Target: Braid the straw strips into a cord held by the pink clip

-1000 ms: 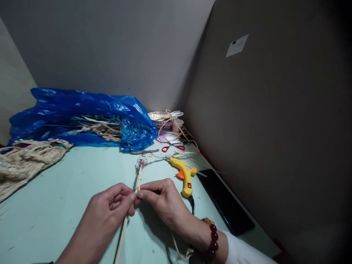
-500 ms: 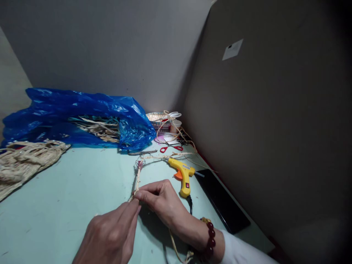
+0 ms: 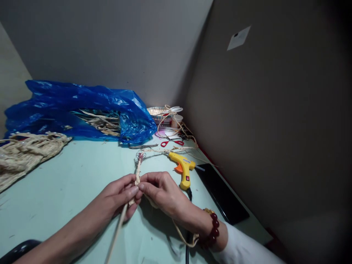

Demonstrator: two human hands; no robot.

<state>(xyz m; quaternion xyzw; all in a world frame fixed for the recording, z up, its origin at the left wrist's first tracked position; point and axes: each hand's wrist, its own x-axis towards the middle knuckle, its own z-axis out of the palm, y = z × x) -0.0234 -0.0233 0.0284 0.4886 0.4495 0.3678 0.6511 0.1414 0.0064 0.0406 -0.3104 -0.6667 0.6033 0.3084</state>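
Observation:
A pale braided straw cord (image 3: 138, 169) runs from a small clip (image 3: 140, 157) on the table toward me. My left hand (image 3: 121, 194) pinches its near end between thumb and fingers. Right beside it, my right hand (image 3: 159, 190) is closed on the same cord, thumb against forefinger. One loose straw strand (image 3: 117, 234) trails from under my left hand toward the front edge of the view. Another strand (image 3: 181, 234) hangs below my right wrist, near the beaded bracelet (image 3: 214, 227). The fingertips partly hide the braid where they meet.
A yellow glue gun (image 3: 183, 167) lies right of the cord, its black cable running forward. Beyond are red-handled scissors (image 3: 172, 143) and a black flat device (image 3: 222, 194). A blue plastic bag (image 3: 137, 121) of straw and a woven straw piece (image 3: 24, 154) lie left.
My left hand has turned from back-up beneath the cord to a thumb-on-top pinch higher along it. A strand now trails forward from it. My right hand stays on the cord.

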